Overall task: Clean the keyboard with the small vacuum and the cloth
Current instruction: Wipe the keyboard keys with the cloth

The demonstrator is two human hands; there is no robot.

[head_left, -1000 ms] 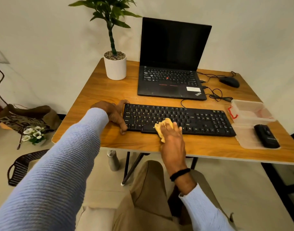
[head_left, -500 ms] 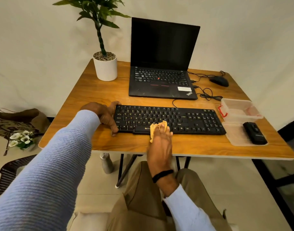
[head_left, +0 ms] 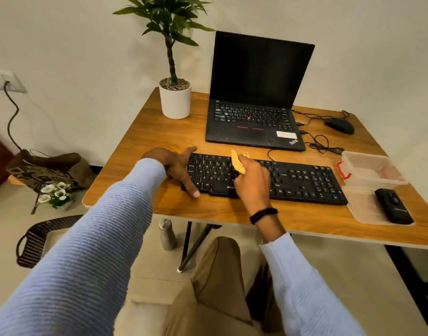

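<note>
A black keyboard (head_left: 302, 180) lies across the front of the wooden desk (head_left: 232, 212). My left hand (head_left: 177, 167) clasps its left end, thumb along the front edge and a finger over the back corner. My right hand (head_left: 253, 180) hovers over the keyboard's middle and grips a folded yellow cloth (head_left: 237, 161), which sticks up from my fingers above the upper key rows. The small black vacuum (head_left: 393, 208) lies on a clear plastic lid (head_left: 363, 209) at the desk's right front, away from both hands.
An open black laptop (head_left: 254, 122) stands behind the keyboard, a white potted plant (head_left: 175, 100) to its left. A black mouse (head_left: 339, 125) and loose cables (head_left: 323, 145) lie at the back right. A clear plastic box (head_left: 370, 168) sits right of the keyboard. A metal bottle (head_left: 166, 235) stands under the desk.
My right hand has carried the cloth from the keyboard's front edge up toward its back rows and turned so the cloth stands upright. My left hand stays on the left end.
</note>
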